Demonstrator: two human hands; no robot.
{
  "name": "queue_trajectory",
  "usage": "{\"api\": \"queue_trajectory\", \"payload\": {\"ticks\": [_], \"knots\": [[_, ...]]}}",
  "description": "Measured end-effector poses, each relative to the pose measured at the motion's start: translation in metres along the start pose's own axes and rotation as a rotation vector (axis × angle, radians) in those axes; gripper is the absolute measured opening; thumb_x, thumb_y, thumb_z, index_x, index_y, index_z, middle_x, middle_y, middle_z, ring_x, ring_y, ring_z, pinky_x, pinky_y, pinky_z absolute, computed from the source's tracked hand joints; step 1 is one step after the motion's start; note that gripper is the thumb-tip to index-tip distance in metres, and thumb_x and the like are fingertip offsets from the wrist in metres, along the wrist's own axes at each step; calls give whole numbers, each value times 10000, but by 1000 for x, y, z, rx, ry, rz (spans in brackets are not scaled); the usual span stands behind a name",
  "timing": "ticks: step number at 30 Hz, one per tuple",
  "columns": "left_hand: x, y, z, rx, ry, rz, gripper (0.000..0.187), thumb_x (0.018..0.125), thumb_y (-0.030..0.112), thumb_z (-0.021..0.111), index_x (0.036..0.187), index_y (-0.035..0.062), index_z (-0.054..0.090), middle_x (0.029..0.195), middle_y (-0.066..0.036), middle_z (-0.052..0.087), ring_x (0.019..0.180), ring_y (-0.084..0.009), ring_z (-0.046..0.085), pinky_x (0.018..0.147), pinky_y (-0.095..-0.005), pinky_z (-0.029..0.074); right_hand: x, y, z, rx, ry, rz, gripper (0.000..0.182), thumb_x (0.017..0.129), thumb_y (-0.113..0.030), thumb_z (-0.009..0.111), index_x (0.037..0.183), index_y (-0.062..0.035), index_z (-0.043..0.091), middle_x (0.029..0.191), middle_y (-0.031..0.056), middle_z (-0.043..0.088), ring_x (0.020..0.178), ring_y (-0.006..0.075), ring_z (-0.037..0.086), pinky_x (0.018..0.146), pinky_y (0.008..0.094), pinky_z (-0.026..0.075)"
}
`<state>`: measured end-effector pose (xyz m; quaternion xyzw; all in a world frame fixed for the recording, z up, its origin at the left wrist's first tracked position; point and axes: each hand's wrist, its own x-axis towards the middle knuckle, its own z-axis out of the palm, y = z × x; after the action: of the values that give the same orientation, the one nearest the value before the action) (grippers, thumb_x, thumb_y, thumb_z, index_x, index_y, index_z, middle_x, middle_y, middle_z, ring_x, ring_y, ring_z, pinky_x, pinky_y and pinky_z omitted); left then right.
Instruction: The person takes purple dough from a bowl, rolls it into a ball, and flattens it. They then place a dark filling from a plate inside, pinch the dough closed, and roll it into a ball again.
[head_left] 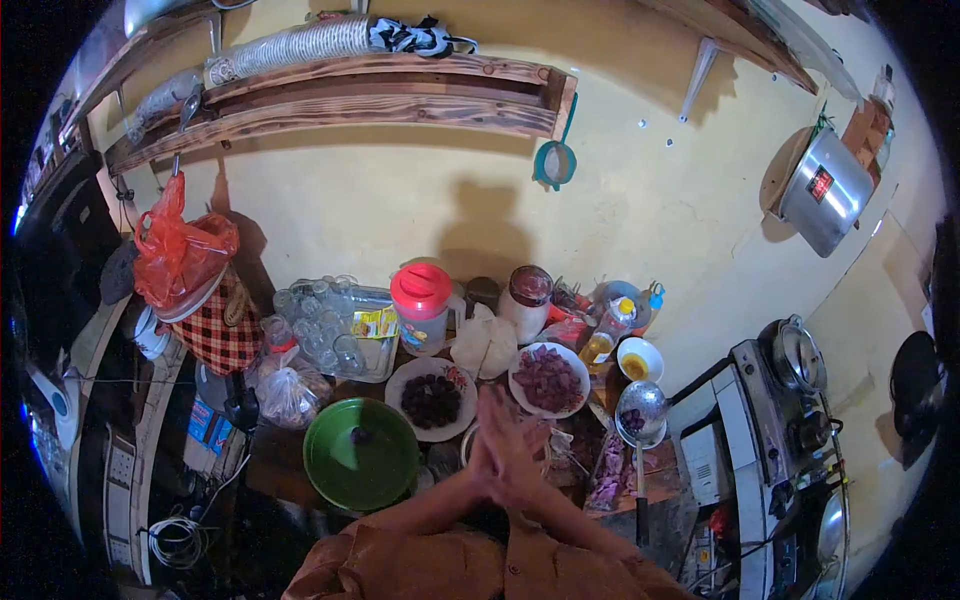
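My left hand [478,462] and my right hand [509,445] are pressed palm to palm, fingers stretched out and somewhat blurred. Whatever may lie between the palms is hidden. Beneath them is a container [466,447], mostly covered by the hands. To the left, a green plate [335,470] carries one small dark purple lump [361,435]. A flowered plate [403,373] behind it holds several dark purple pieces [431,400]. Just beyond my fingers, another flowered plate [583,398] is heaped with lighter purple chunks [548,377].
A pink-lidded pitcher [422,300], a tray of glasses [375,365] and a jar [529,305] line the wall. To the right are an oil bottle [606,335], a white bowl [640,352], a long-handled ladle [641,470] and a stove [770,400]. A wooden shelf [400,108] hangs above.
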<state>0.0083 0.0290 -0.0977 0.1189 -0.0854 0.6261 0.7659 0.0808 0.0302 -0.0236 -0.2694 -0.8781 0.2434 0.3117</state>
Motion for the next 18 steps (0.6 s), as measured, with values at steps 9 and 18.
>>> {"api": "queue_trajectory", "payload": {"ticks": [9, 18], "knots": [[2, -7, 71, 902, 264, -227, 967, 777, 787, 239, 1454, 101, 148, 1504, -127, 179, 1380, -295, 192, 1121, -455, 125, 7, 19, -12, -105, 87, 11, 988, 797, -635, 473, 1435, 22, 101, 1485, 274, 48, 1378, 447, -11, 1046, 605, -48], [-8, 9, 46, 213, 362, -360, 863, 808, 738, 322, 1464, 205, 154, 1500, -99, 205, 1365, -301, 223, 1115, -457, 148, 17, 24, -10, -122, 173, 38, 1045, 738, -716, 424, 1426, 14, 132, 1481, 292, 45, 1363, 485, -3, 1013, 674, -16]]}}
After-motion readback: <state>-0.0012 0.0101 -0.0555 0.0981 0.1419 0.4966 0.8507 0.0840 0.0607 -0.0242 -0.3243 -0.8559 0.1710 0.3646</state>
